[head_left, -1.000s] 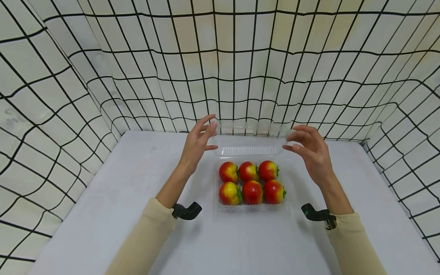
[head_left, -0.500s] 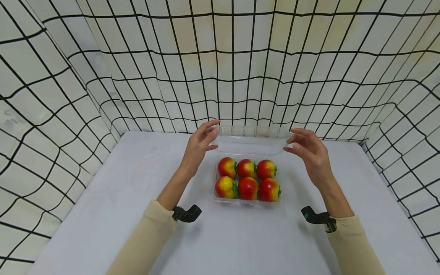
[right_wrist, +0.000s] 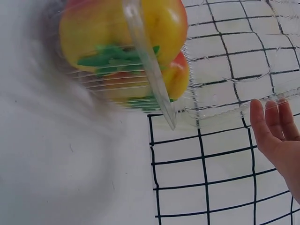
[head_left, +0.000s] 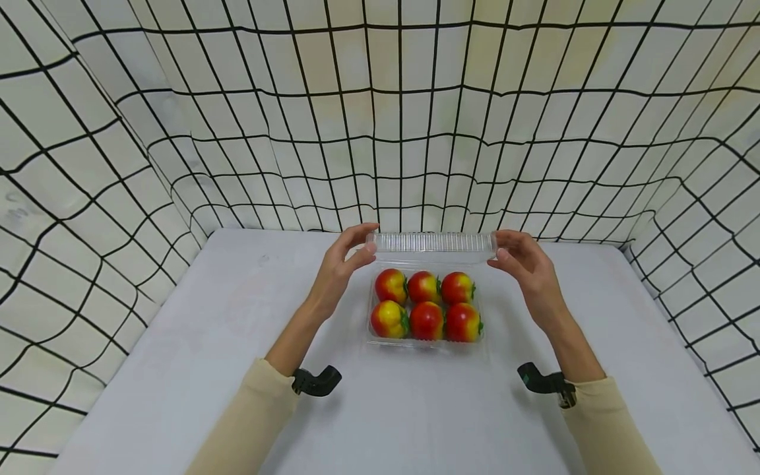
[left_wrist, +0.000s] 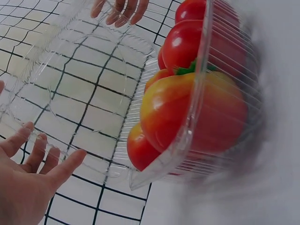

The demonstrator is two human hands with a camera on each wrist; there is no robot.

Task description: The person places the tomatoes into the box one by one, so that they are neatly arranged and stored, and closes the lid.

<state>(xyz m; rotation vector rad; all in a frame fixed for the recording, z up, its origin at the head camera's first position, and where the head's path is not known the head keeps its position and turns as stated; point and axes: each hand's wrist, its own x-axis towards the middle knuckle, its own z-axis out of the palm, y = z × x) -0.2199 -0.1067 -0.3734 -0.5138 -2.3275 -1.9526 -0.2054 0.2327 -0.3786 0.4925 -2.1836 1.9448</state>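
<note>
A clear plastic clamshell box (head_left: 380, 342) stands on the table, holding several round red-and-yellow fruits (head_left: 427, 321) with green leafy tops. Its clear ribbed lid (head_left: 435, 243) is raised at the back, tilted over the box. At the lid's left end, my left hand (head_left: 335, 272) holds the edge between thumb and fingers. My right hand (head_left: 528, 272) holds the opposite end the same way. In the left wrist view, the fingertips of the left hand (left_wrist: 33, 173) lie along the lid's see-through edge. The right wrist view has the right hand (right_wrist: 281, 136) with fingertips at that edge.
A white table (head_left: 415, 415) lies under the box. Black grid netting (head_left: 400, 142) over pale panels rises behind and at both sides, close behind the lid. A dark wrist-worn device (head_left: 317, 381) sits on each forearm above beige sleeves.
The lid has swung forward and down, from standing nearly upright to leaning over the box. Both hands have come slightly lower with it, and the box has shifted a little back and left.
</note>
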